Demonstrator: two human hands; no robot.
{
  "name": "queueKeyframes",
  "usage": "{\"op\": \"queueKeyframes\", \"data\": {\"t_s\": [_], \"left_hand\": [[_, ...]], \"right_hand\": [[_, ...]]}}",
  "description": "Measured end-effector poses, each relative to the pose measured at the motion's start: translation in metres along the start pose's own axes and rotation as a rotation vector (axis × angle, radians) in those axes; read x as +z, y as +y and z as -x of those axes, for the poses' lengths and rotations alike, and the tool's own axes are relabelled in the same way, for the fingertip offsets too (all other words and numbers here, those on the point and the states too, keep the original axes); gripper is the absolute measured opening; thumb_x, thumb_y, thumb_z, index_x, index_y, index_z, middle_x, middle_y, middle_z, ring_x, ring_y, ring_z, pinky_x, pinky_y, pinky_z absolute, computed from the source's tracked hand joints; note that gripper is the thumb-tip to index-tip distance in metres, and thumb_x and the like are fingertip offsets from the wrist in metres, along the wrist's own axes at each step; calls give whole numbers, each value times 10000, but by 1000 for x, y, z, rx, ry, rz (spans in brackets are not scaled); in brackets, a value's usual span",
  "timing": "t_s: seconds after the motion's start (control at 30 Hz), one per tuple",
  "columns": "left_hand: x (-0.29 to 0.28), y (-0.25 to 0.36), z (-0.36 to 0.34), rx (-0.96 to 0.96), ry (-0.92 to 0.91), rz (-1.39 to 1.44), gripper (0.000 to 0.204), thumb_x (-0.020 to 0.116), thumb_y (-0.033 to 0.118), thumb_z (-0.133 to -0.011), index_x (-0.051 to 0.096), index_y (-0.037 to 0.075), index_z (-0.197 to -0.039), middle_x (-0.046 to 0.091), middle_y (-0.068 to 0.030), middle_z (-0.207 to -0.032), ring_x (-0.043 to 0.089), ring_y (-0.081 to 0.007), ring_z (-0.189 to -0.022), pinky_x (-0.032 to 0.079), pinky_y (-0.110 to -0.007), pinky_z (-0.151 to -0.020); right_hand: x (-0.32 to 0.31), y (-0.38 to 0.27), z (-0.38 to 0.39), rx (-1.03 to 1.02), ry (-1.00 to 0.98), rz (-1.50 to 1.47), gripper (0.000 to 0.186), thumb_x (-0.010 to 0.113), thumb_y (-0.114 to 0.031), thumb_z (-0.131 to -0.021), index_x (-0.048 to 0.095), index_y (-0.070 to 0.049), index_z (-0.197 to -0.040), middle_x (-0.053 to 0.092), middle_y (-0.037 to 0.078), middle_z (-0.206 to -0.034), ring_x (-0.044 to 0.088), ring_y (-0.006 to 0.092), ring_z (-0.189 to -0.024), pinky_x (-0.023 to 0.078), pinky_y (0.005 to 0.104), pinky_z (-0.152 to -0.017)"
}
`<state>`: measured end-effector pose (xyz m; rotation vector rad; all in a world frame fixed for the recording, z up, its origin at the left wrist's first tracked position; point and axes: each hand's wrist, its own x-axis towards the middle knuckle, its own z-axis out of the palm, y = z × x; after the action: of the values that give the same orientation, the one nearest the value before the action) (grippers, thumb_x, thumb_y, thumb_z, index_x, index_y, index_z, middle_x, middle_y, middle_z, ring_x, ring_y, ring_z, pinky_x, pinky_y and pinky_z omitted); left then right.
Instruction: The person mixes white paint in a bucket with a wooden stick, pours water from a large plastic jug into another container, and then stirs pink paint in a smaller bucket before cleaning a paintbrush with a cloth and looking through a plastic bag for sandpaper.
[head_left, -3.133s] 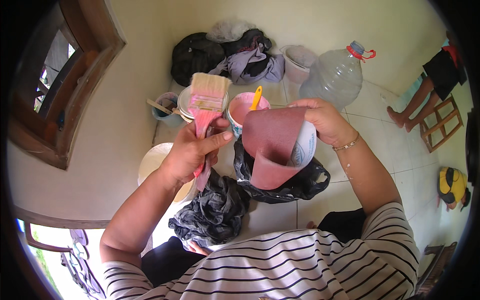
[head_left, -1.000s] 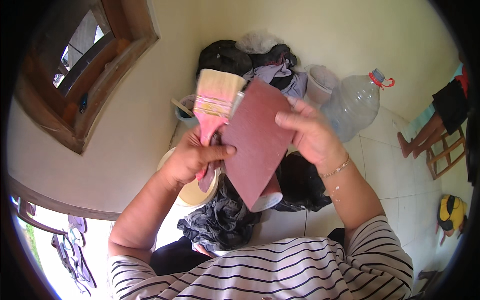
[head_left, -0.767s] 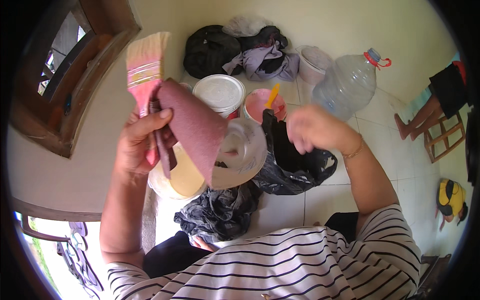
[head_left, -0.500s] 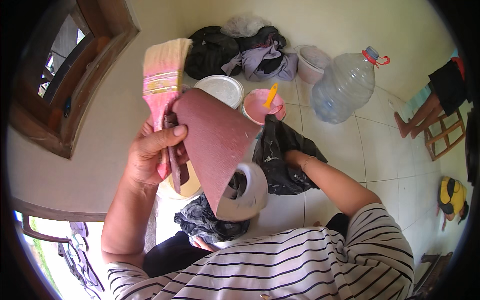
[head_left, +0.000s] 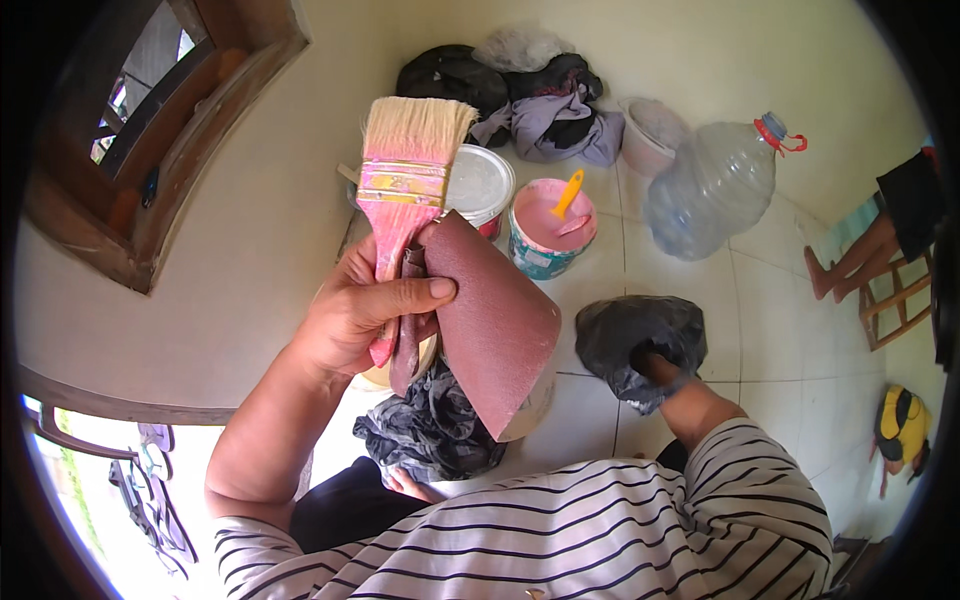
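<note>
My left hand (head_left: 350,305) is closed around a wide paintbrush (head_left: 405,185) and folded brown sandpaper (head_left: 495,325), raised in front of me. The brush stands bristles up, its handle and ferrule smeared with pink. Beside the handle, the sandpaper curls, one broad sheet hanging off to the right. My right hand (head_left: 655,372) is inside a black plastic bag (head_left: 640,330) above the tiles; the bag hides its fingers. Below the left hand lies a crumpled dark cloth or bag (head_left: 435,425). Behind the sandpaper a pale rounded object (head_left: 540,400) is mostly covered.
A pink paint pail (head_left: 540,262) with a yellow-handled brush (head_left: 568,195) stands ahead, beside a lidded tub (head_left: 482,182). Farther back are piled cloths (head_left: 565,128), a pale bucket (head_left: 650,135) and a large clear bottle (head_left: 710,190). People are at the right; a window frame is left.
My right hand has drawn the black bag right and nearer, away from the paint pail. My left hand, still gripping brush and sandpaper, sits farther right in the view.
</note>
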<state>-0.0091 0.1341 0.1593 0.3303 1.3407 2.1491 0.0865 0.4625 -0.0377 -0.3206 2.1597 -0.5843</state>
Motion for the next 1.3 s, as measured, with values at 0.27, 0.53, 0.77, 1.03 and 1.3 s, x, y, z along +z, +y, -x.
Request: {"op": "queueKeyframes", "data": {"t_s": [0.27,0.53,0.77,1.03,1.3], "left_hand": [[-5,-10,-6,-69,-59,-37,454,641,-4,-743,501,11,-1175,621,-96,-962,639,-168,-825,533,-295,-708],[3,-9,-3,-30,-72,3,292,670,7,-771,576,40,-1045,586,-3,-748,532,-68,-560,420,-201,-504],[1,-11,0,-37,-50,11,265,663,7,-775,583,41,-1026,597,-21,-763,558,-92,-578,448,-220,-516],[4,-13,-6,-27,59,76,239,658,17,-775,586,42,-1002,612,-31,-741,576,-108,-554,469,-235,-514],[9,-17,-9,-81,12,109,244,656,24,-753,590,39,-988,595,-29,-694,558,-110,-524,453,-228,-497]], "right_hand": [[-3,-6,14,-10,21,84,358,589,-256,-771,634,-15,-1031,624,205,-1023,600,340,-968,462,369,-836],[-7,-13,21,-23,-32,268,402,584,-292,-787,615,-17,-1079,621,191,-1060,591,334,-998,456,365,-855],[-11,-8,20,-13,-148,513,442,579,-324,-802,599,-19,-1121,619,179,-1093,583,329,-1023,451,363,-871],[-74,-15,71,32,-258,306,536,578,-391,-818,549,-20,-1204,612,169,-1132,573,322,-1053,437,356,-901],[-86,-108,100,19,-9,203,520,480,-421,-895,619,76,-954,620,257,-930,602,364,-905,468,405,-826]]}}
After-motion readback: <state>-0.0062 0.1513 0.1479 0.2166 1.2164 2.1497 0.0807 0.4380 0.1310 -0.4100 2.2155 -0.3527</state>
